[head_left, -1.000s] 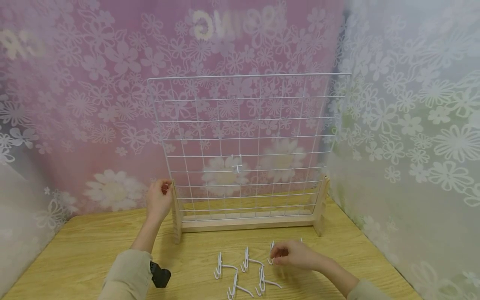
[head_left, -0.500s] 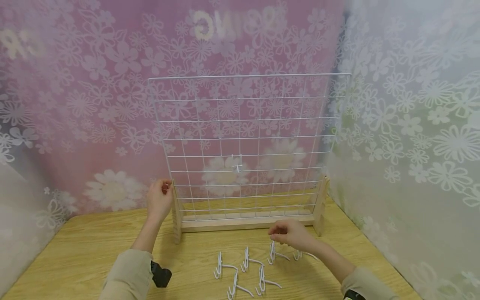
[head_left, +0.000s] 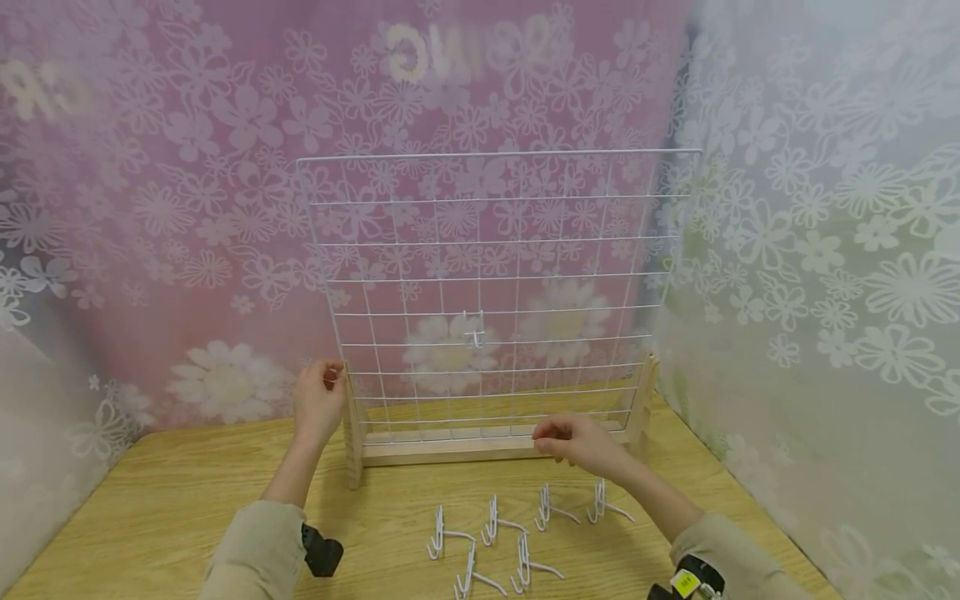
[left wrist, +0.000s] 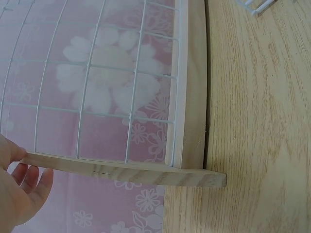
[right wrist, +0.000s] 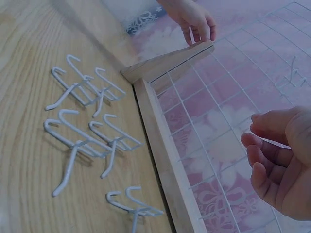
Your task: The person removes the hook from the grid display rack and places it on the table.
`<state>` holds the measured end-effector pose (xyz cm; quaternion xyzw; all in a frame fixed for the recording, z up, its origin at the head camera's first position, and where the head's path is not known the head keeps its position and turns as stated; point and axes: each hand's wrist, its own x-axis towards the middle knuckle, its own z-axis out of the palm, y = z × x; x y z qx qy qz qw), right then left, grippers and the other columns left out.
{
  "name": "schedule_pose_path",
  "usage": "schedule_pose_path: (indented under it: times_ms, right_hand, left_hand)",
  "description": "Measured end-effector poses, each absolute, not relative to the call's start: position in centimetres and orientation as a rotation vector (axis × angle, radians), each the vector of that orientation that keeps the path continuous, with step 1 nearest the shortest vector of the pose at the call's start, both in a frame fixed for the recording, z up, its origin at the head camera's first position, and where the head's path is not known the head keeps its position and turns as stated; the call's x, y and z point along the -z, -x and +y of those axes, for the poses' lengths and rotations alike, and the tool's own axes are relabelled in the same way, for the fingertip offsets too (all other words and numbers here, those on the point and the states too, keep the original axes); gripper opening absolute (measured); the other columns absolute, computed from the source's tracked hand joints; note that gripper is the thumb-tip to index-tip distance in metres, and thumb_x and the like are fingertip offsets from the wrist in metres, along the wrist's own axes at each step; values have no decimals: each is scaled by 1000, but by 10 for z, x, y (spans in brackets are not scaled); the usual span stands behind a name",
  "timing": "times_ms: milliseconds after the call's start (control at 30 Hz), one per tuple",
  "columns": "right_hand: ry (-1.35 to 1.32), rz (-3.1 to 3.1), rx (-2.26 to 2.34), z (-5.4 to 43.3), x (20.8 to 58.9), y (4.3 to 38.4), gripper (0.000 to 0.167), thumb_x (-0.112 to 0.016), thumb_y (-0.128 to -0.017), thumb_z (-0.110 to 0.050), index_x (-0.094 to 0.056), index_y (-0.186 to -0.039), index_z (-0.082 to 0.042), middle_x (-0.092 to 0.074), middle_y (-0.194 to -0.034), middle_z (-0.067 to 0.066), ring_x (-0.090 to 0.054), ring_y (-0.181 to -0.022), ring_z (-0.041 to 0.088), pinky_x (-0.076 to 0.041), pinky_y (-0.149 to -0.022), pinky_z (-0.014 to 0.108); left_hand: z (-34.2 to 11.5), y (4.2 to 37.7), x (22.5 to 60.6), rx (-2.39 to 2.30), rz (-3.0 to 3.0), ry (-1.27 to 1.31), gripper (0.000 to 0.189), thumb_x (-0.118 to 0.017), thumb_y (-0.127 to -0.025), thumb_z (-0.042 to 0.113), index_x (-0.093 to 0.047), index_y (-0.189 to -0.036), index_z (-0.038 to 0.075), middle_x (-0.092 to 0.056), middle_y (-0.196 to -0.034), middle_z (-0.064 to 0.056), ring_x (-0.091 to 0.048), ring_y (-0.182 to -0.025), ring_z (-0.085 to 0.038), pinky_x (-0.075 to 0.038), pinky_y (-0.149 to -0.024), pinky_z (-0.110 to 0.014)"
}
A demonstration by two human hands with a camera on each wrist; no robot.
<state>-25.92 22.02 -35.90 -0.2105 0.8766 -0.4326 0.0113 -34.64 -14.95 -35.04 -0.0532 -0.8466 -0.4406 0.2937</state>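
Observation:
A white wire grid panel stands upright in a light wooden stand. My left hand pinches the top of the stand's left upright, as the left wrist view shows closely. One white double-wire hook hangs on the grid near its middle. Just in front of the stand's lower bar, my right hand is raised with loosely curled fingers; no object shows between them in the right wrist view. Several matching white hooks lie on the table below it.
The wood-grain table ends at a flowered pink curtain behind and a pale flowered curtain on the right. A black wrist device sits by the left sleeve, another on the right wrist.
My right hand has risen from the loose hooks and moved forward toward the stand's lower bar, uncovering the two right-hand hooks. My left hand stays on the upright.

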Motion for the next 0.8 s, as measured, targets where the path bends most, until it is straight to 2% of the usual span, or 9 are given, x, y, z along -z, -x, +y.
schedule_pose_path:
  times_ms: [300, 500, 800]
  right_hand:
    - [564, 2716, 1462, 212, 338, 266, 23, -56, -93, -13, -61, -108, 3, -59, -80, 2, -48, -64, 17, -39, -50, 24]
    - [646, 2734, 1522, 213, 336, 277, 25, -59, -92, -18, -63, -105, 2, -62, -81, 4, -53, -66, 24, -44, -52, 27]
    - [621, 2732, 1600, 206, 325, 286, 24, -60, -91, -17, -63, -106, 1, -63, -82, 4, -53, -69, 27, -45, -54, 30]
  left_hand:
    - [-149, 345, 351, 1161, -2272, 145, 15, -53, -90, 2, -58, -102, -6, -54, -94, -23, -54, -85, -35, -43, -74, -44]
    - [-148, 347, 351, 1164, -2255, 143, 14, -54, -89, 1, -59, -100, -6, -54, -93, -23, -54, -84, -35, -43, -73, -43]
    - [-148, 347, 351, 1212, -2283, 121, 17, -53, -91, 3, -58, -104, -6, -52, -96, -22, -51, -87, -33, -43, -75, -42]
